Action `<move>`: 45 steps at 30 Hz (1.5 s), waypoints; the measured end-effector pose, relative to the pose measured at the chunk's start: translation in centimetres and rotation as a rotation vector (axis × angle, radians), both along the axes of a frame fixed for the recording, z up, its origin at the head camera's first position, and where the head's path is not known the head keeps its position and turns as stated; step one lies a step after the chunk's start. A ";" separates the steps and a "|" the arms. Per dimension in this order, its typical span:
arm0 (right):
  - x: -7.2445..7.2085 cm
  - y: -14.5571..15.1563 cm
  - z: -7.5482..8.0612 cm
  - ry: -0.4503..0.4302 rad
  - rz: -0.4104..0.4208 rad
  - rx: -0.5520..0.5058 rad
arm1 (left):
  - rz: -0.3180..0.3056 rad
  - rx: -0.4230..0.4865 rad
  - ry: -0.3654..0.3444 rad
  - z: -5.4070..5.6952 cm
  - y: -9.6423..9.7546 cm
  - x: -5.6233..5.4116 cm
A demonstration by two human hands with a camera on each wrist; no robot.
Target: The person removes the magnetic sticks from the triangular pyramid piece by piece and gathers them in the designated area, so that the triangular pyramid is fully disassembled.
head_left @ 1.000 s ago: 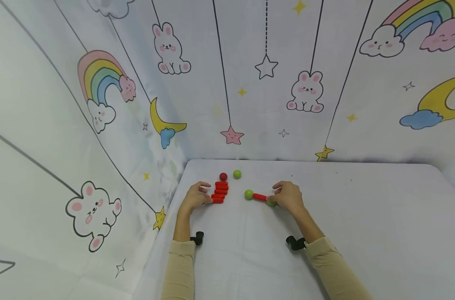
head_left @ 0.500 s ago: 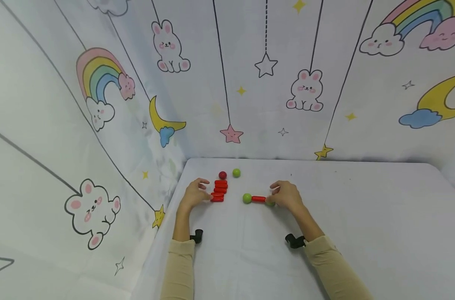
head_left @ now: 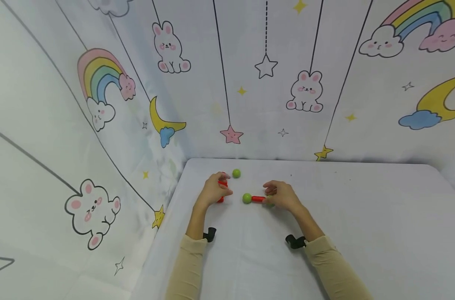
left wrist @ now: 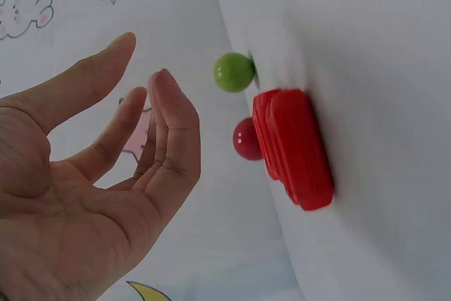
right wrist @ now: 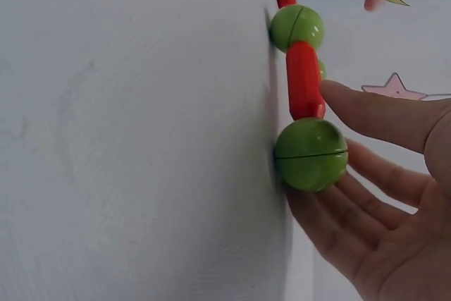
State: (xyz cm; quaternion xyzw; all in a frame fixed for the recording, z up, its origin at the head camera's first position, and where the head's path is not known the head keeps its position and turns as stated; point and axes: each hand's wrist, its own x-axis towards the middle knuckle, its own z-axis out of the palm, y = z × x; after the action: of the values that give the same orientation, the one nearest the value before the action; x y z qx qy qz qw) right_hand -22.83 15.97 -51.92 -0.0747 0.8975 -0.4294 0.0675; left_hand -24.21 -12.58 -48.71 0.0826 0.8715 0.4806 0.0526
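My left hand [head_left: 211, 191] hovers over a row of red rods [left wrist: 299, 149], fingers loosely bent with a gap to the thumb and nothing between them. It hides most of the row in the head view. On the white table, a red rod [right wrist: 304, 79] joins a near green ball [right wrist: 311, 155] to another green ball [head_left: 247, 198]. My right hand [head_left: 283, 196] holds the near ball, fingers curled behind it and thumb beside the rod's end. Its fingers partly cover this ball in the head view.
Behind the row of rods sit a loose green ball [head_left: 236, 173] and a dark red ball [left wrist: 247, 139]. White cloth with printed cartoons [head_left: 265, 104] hangs at the table's back and left edges. Both wrists carry small black cameras [head_left: 296, 241].
The joined balls and rod have turned slightly, the far ball coming nearer me. My left hand has left the nearest rod's end and moved right, over the row. My right hand has barely moved.
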 end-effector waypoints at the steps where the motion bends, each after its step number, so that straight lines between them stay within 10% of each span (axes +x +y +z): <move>1: 0.0 0.0 -0.1 0.003 0.000 -0.014 | -0.022 -0.006 -0.003 -0.1 0.5 0.0; 14: -0.7 -0.6 -2.0 0.075 0.101 -0.212 | -0.139 -0.033 -0.107 -2.2 4.7 -0.1; 45: -0.6 -0.7 -2.0 0.083 0.177 -0.135 | 0.007 -0.040 -0.102 -2.9 6.1 0.1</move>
State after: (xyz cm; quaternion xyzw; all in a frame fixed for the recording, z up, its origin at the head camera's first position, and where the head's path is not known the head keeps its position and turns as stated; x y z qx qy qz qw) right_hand -23.45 15.29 -53.96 -0.1759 0.8584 -0.4778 0.0628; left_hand -24.15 -6.49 -51.62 0.0539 0.8773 0.4670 0.0971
